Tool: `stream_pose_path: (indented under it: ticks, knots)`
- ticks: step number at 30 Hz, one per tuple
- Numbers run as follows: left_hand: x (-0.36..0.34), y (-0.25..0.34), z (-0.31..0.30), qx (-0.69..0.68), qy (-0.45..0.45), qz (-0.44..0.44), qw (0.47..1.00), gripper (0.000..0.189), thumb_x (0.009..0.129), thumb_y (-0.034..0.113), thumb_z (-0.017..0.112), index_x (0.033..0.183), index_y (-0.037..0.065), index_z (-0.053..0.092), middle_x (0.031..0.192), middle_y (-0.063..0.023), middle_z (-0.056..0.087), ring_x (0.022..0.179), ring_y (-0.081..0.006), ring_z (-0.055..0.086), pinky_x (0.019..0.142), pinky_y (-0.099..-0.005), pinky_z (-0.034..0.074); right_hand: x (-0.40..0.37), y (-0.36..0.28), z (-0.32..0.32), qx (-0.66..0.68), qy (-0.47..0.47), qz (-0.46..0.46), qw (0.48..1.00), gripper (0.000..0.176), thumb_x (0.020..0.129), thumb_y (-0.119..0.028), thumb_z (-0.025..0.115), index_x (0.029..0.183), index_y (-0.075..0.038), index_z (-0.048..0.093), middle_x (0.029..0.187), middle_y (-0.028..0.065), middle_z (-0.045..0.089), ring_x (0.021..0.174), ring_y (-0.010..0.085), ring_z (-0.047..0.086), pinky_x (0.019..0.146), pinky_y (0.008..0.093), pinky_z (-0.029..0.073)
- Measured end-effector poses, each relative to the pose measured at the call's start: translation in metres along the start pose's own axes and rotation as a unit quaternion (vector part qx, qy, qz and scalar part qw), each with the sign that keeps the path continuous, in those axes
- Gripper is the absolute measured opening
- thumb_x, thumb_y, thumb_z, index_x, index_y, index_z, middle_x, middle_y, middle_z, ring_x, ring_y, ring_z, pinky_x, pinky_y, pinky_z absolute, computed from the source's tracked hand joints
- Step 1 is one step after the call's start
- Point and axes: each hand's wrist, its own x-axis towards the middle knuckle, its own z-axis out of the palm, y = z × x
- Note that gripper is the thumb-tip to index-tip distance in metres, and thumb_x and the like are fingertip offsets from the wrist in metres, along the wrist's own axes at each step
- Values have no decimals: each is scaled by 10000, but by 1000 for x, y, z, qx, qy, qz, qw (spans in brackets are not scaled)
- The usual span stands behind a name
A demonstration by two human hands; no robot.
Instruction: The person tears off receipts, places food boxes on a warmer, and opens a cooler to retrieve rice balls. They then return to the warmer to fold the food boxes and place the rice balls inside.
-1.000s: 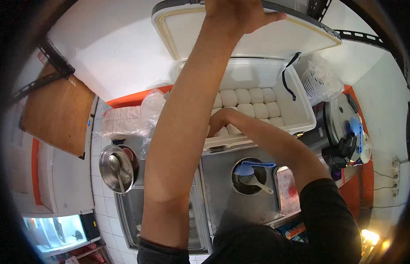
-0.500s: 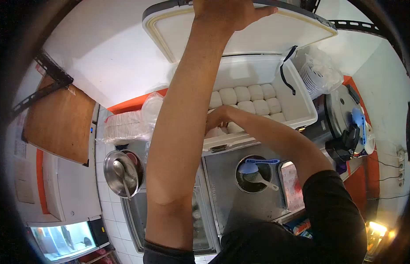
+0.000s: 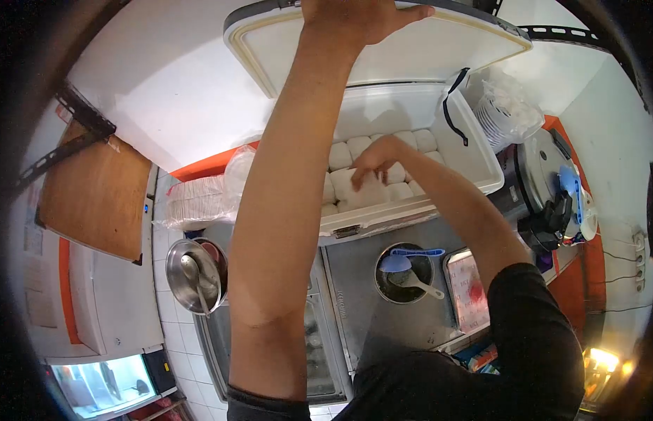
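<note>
No word or number can be read for certain. Small upright letters (image 3: 341, 306) run in a column along the left edge of the metal counter (image 3: 389, 337), too faint to spell out. The flat case (image 3: 468, 288) with a pink and white face carries small repeated print around a red patch (image 3: 475, 292); its letters are too blurred to read. A small yellow label (image 3: 166, 365) stands on the black box (image 3: 157, 373) beside the fish tank (image 3: 102, 386), its wording too small to tell. The colourful packets (image 3: 485, 356) below the counter's edge show printed patches of red, white and blue, whose lettering cannot be made out.
</note>
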Motion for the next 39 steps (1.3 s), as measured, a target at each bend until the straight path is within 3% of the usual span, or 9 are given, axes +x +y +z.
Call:
stream_pose_path:
  ticks: [2,6,9,13,18,21,24,26,39]
  knots:
    - [-2,-1,2,5,14,-3,1000,784,845,730,446,720,2,709,682,-190,669,678,-325,675,644,-419,542,-20,-16,11,46,43,262,963,644,719,-421,767,1249,-98,594,1344,177,512,1201,379,495,940,509,472]
    - [2,2,-1,19,3,-5,1000,769,823,730,481,716,4,708,684,-180,672,678,-320,676,639,-415,539,-14,-3,24,-15,64,298,952,933,720,-404,780,1480,-146,306,1462,186,392,1327,400,383,1017,559,399]
    - [6,1,6,20,-25,-26,999,756,814,722,502,686,4,700,675,-175,669,668,-319,673,648,-414,539,-10,-5,24,31,-3,284,958,1116,703,-395,797,1537,-150,98,1510,215,307,1361,398,334,1041,569,374]
    - [-2,2,-2,20,57,2,998,763,830,719,480,762,-3,717,751,-193,688,735,-324,684,693,-416,545,-12,-4,29,43,20,271,961,1148,697,-396,801,1540,-125,70,1522,238,270,1387,392,293,1066,568,345]
    - [7,2,-6,-27,-85,-50,995,728,827,704,501,799,12,724,786,-180,699,765,-312,689,725,-417,545,-20,-19,41,28,64,254,965,1054,721,-401,777,1523,-120,153,1531,221,253,1391,386,287,1066,568,340]
    - [1,2,7,-14,18,-32,999,693,823,685,523,763,24,723,751,-150,701,735,-286,692,709,-397,548,-8,-4,30,19,56,263,963,813,766,-447,748,1442,-133,423,1553,199,218,1424,391,214,1118,526,296]
    - [2,2,7,-23,-4,-38,999,654,787,672,576,714,38,717,700,-141,687,679,-277,679,664,-385,544,-6,-6,23,-2,2,278,960,806,768,-460,744,1438,-141,430,1542,196,252,1412,392,240,1122,505,299]
    - [-3,2,14,-27,171,-13,985,629,756,662,612,685,45,711,676,-138,679,656,-269,673,635,-378,539,-5,-11,26,-2,24,293,956,826,747,-424,764,1407,-54,432,1424,198,443,1333,342,398,1083,494,358]
    - [4,7,-6,-43,-102,-92,990,702,712,773,565,838,110,755,846,-73,709,845,-203,676,772,-332,504,-8,1,28,13,96,239,966,1103,737,-398,789,1518,-32,101,1483,215,340,1298,335,436,1069,452,400]
